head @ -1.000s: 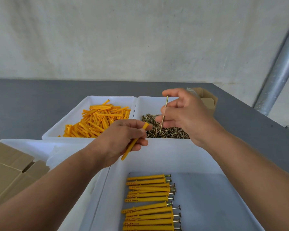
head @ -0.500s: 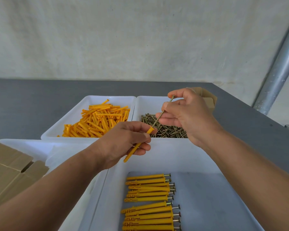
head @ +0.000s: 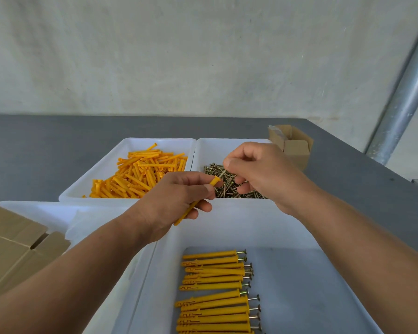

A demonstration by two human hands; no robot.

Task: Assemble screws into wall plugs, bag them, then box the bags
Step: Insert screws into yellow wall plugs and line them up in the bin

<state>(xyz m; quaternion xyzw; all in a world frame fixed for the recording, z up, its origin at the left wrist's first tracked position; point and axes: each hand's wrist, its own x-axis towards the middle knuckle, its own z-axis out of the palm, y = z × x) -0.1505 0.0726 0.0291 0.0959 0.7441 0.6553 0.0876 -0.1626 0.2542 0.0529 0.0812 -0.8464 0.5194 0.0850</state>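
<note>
Head view. Left hand (head: 176, 198) curls round one orange plastic wall plug (head: 214, 181), gripped mid-body. The plug's long axis runs diagonal: flared open end up-right, pointed tip down-left, sticking out below the fingers. It hangs over the rim between bins.

Right hand (head: 263, 174) has its fingers curled, thumb and forefinger pinching a thin brass-coloured screw (head: 221, 175). The shaft slants down-left toward the plug's open end and is partly lost against the loose screw pile (head: 229, 189) behind it; I can't tell whether it touches the plug.

The pile sits in a white plastic bin (head: 227, 142). The bin to its left (head: 130, 147) holds loose orange plugs (head: 140, 174). The near white tray (head: 227, 227) holds assembled plugs (head: 215, 285) in a row, screw heads pointing right. All stand on a grey table (head: 46, 145). Small open cardboard box (head: 293, 148) far right, flat cardboard (head: 10, 242) near left, metal pole (head: 401, 104) at the right wall.
</note>
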